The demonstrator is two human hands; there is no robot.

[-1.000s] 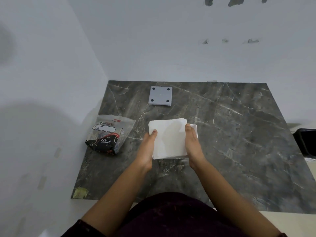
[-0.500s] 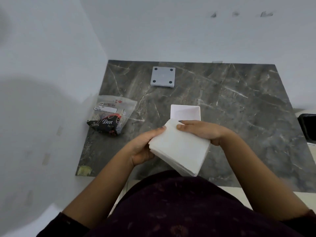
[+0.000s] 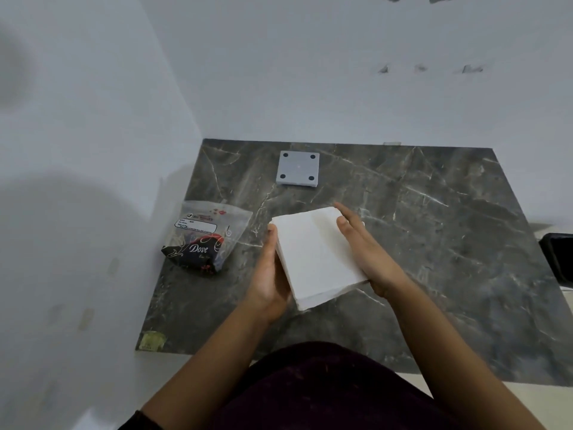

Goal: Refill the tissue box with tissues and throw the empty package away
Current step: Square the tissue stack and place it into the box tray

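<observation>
A thick stack of white tissues [image 3: 316, 256] is pressed between both my hands, tilted, just above the dark marble table [image 3: 434, 243]. My left hand [image 3: 269, 274] grips its left edge. My right hand [image 3: 366, 252] lies flat against its right side, fingers stretched forward. The white tissue box is hidden behind the stack and my right hand. The plastic tissue package [image 3: 204, 237], clear and black with "Dove" printed on it, lies crumpled on the table to the left of my hands. A grey square plate with four dark dots [image 3: 298, 169] rests farther back.
White walls close off the left side and the back of the table. A black object [image 3: 558, 256] stands past the table's right edge. A yellowish sticker [image 3: 152, 340] sits at the near left corner.
The stack was pulled toward my body, uncovering the open white box, and is now forward again over that spot. My right hand shifted from the top edge to the right side.
</observation>
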